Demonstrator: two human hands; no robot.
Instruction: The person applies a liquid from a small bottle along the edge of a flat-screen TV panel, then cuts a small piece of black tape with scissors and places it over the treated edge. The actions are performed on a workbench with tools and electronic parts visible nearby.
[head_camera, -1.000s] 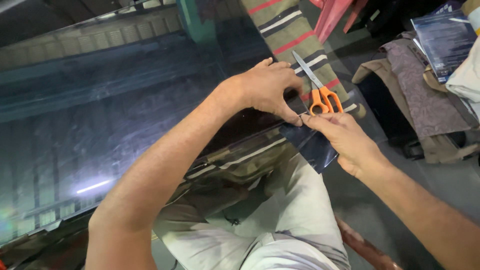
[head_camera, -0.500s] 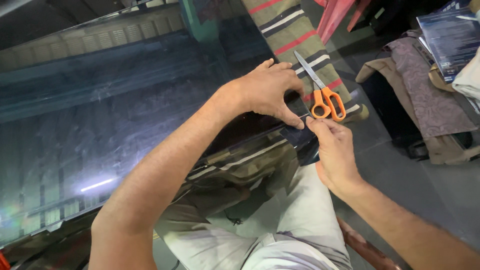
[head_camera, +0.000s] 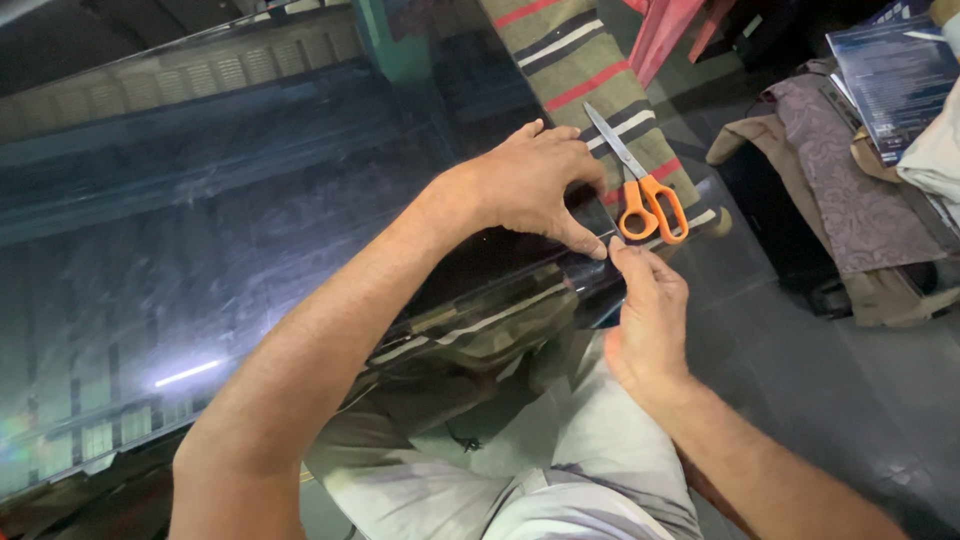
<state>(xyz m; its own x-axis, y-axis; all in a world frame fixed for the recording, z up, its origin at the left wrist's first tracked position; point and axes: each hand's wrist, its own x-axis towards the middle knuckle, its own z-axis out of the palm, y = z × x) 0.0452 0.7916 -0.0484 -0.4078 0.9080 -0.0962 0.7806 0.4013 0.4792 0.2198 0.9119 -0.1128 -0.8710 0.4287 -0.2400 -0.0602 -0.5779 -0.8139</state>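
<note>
A large sheet of dark, glossy transparent film (head_camera: 230, 250) lies spread over the floor and my lap. My left hand (head_camera: 530, 185) presses down on the film near its right corner, thumb and fingers pinching the edge. My right hand (head_camera: 650, 315) meets it from below, fingertips pinching the same corner of the film (head_camera: 600, 275). Orange-handled scissors (head_camera: 640, 190) lie just beyond both hands on a striped mat (head_camera: 570, 60), untouched.
A pile of folded fabrics (head_camera: 850, 200) and a dark printed sheet (head_camera: 890, 75) sit at the right on the dark floor. A pink object (head_camera: 665, 30) stands at the top. My light trousers (head_camera: 520, 470) show under the film.
My right hand has drawn in towards me and turned upright, fingertips now at the film's corner by the left thumb. The left hand and scissors have stayed put.
</note>
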